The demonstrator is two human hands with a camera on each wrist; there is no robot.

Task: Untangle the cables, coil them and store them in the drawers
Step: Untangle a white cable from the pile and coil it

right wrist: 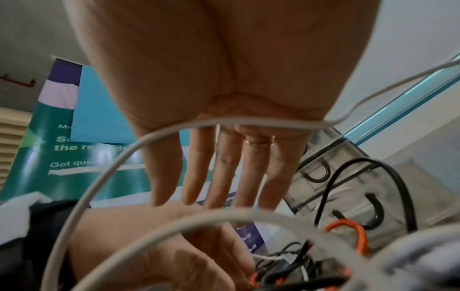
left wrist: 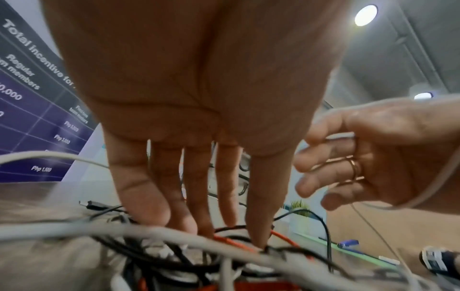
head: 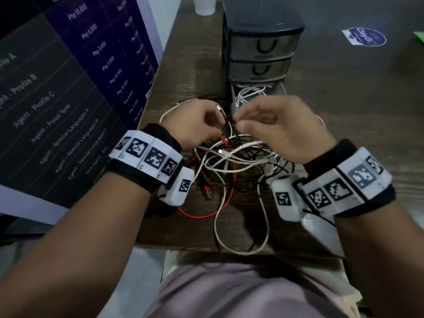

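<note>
Both forearms converge; left hand (head: 195, 121) and right hand (head: 282, 131) pinch, fingertips close

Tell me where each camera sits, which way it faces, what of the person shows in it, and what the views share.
Head: on the head, looking down at the tangled cables before the drawer unit; both forearms, left hand, right hand.
Left wrist: under the left palm, looking along the fingers into the tangle; right hand opposite.
Right wrist: under the right palm, facing the drawers; left hand below.
Shared: red cable, both hands.

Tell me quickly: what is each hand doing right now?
Left hand: pinches a black cable in the tangle.
Right hand: pinches cables at the same knot.
</note>
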